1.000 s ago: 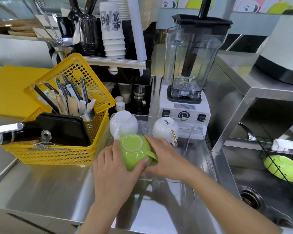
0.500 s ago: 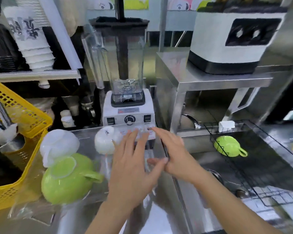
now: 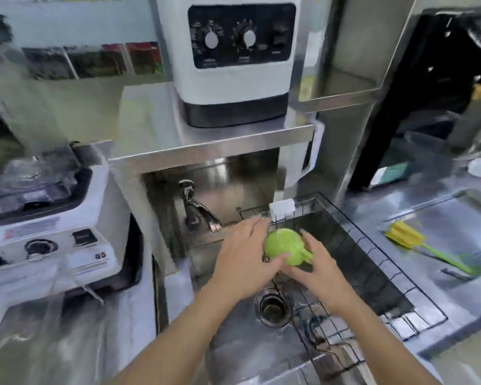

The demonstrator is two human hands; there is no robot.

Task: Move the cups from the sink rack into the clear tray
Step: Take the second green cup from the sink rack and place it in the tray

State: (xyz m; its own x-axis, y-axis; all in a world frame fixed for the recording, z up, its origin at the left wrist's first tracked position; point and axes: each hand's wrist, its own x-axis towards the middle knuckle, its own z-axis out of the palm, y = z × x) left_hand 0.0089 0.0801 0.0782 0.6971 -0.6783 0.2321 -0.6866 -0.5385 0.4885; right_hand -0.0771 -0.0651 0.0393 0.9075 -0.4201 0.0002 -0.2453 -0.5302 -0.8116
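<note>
Steel sink (image 3: 242, 354): both hands, off the tray a second ago, now cup the last green cup (image 3: 282, 245) in the rack (image 3: 372, 262); left hand (image 3: 245, 262), right hand (image 3: 320, 269) half-closed around it.

Motion blur smears the whole left side, so the blender (image 3: 43, 218) shows only its base, with the jar cut off by the left edge. The left hand (image 3: 243, 262) and right hand (image 3: 318, 269) cover the green cup's (image 3: 282, 245) lower sides, and whether their fingers press it cannot be told. The machine's (image 3: 235, 61) dial labels are too blurred to read.
</note>
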